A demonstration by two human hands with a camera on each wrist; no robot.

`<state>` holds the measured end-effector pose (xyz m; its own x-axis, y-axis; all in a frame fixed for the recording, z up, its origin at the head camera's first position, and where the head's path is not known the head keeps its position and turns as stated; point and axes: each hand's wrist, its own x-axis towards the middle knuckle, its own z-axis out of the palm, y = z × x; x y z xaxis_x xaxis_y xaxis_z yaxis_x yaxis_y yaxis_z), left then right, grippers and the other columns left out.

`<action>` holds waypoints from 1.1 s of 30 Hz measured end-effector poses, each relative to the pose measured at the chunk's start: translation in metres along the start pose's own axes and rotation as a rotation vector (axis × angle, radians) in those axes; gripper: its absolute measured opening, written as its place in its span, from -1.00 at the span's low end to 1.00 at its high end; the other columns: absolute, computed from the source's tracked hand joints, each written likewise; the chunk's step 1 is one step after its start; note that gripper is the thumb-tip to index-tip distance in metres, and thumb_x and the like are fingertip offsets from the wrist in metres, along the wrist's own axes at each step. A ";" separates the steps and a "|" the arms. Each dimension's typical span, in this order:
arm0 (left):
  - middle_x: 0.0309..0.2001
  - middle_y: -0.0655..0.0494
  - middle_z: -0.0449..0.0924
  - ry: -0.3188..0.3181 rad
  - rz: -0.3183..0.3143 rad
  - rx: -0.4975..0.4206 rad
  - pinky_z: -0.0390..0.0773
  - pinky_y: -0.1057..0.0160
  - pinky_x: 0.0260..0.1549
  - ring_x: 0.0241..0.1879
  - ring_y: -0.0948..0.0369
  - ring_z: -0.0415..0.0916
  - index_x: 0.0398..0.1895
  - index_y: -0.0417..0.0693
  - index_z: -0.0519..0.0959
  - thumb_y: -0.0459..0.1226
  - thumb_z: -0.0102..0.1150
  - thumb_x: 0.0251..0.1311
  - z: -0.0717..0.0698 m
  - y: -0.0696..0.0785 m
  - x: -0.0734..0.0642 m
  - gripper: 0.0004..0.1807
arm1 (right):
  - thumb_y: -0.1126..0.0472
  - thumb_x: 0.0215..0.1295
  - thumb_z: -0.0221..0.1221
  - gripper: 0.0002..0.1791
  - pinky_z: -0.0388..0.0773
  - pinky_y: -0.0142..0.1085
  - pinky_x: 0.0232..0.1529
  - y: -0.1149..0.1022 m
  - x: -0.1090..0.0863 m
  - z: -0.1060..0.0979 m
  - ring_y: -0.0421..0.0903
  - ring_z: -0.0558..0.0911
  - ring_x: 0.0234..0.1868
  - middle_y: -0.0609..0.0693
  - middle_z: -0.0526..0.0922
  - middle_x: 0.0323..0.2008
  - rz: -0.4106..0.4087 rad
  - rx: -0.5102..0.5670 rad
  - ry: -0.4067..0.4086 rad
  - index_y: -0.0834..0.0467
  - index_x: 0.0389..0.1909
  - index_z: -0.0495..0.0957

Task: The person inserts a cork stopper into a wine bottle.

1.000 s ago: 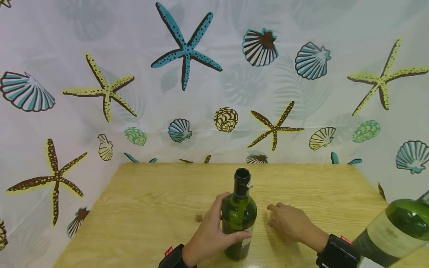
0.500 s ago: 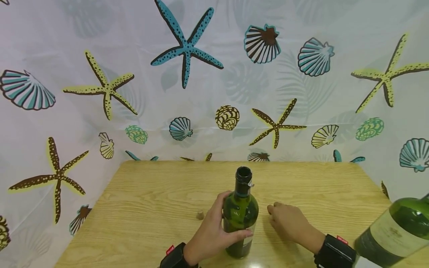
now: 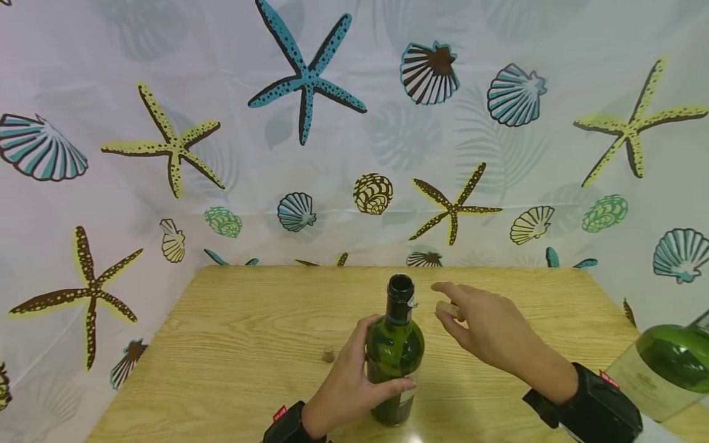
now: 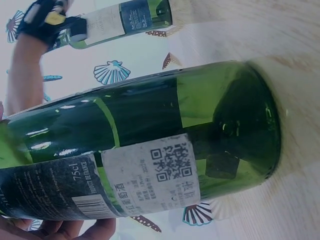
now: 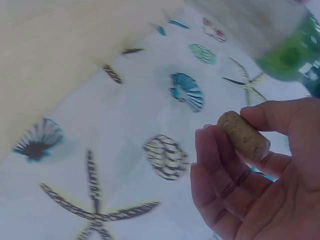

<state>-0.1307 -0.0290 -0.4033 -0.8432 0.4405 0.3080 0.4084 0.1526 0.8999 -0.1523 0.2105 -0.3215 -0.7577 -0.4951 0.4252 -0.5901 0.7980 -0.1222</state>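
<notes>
- Right of the right hand (image 3: 493, 329): pale-labelled green glass bottle (image 3: 672, 363), cut off.
- Right hand pinches a tan cylindrical cork (image 5: 243, 136).
- Left of that pinch, left hand (image 3: 354, 383) grips an upright green glass bottle (image 3: 394, 351), uncorked; contents unclear.

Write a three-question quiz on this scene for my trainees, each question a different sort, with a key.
1. Fill in: between its fingers, the right hand holds a ____.

2. Choose: seen in the head view, the other bottle is
A. left of the held bottle
B. right of the held bottle
C. directly behind the held bottle

3. True or false: the bottle gripped by the left hand has an open mouth.

Key:
1. cork
2. B
3. True
</notes>
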 end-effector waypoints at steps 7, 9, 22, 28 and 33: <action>0.16 0.20 0.41 0.000 -0.001 0.006 0.56 0.19 -0.03 0.08 0.24 0.49 0.41 0.29 0.07 -0.03 0.42 0.10 -0.001 -0.001 -0.001 -0.10 | 0.21 0.29 0.25 -0.80 0.51 -0.36 -0.51 -0.027 0.025 -0.048 -0.30 0.60 -0.46 -0.15 0.65 -0.30 -0.150 0.020 0.104 0.07 -0.08 0.63; 0.16 0.20 0.40 0.001 -0.002 0.009 0.56 0.18 -0.03 0.09 0.23 0.48 0.41 0.28 0.07 -0.03 0.42 0.09 -0.001 -0.001 -0.002 -0.10 | 0.23 0.27 0.26 -0.81 0.53 -0.32 -0.47 -0.034 0.033 -0.061 -0.30 0.59 -0.43 -0.17 0.65 -0.30 -0.174 0.050 0.134 0.07 -0.10 0.61; 0.17 0.24 0.40 -0.012 0.006 -0.003 0.53 0.16 0.02 0.10 0.25 0.47 0.39 0.35 0.07 -0.02 0.42 0.09 -0.002 -0.004 -0.006 -0.12 | 0.48 0.09 0.35 -0.66 0.60 -0.39 -0.13 -0.078 0.055 -0.078 -0.23 0.65 -0.22 -0.13 0.62 -0.22 -0.250 0.503 0.320 0.19 -0.13 0.51; 0.14 0.19 0.42 -0.012 0.098 0.005 0.55 0.17 -0.01 0.06 0.24 0.49 0.39 0.27 0.09 -0.05 0.41 0.12 0.000 -0.008 -0.004 -0.14 | 0.47 0.14 0.32 -0.65 0.61 -0.33 -0.09 -0.080 0.051 -0.062 -0.22 0.66 -0.16 -0.13 0.65 -0.17 -0.246 0.522 0.307 0.16 -0.06 0.55; 0.14 0.21 0.41 -0.010 0.070 -0.007 0.55 0.17 -0.01 0.06 0.25 0.49 0.39 0.29 0.08 -0.04 0.41 0.11 0.000 -0.008 -0.004 -0.14 | 0.46 0.16 0.31 -0.66 0.60 -0.35 -0.09 -0.075 0.050 -0.056 -0.21 0.66 -0.17 -0.12 0.66 -0.18 -0.234 0.525 0.323 0.16 -0.04 0.58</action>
<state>-0.1303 -0.0320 -0.4122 -0.8091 0.4588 0.3671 0.4636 0.1146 0.8786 -0.1301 0.1448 -0.2406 -0.5194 -0.4421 0.7313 -0.8485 0.3682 -0.3800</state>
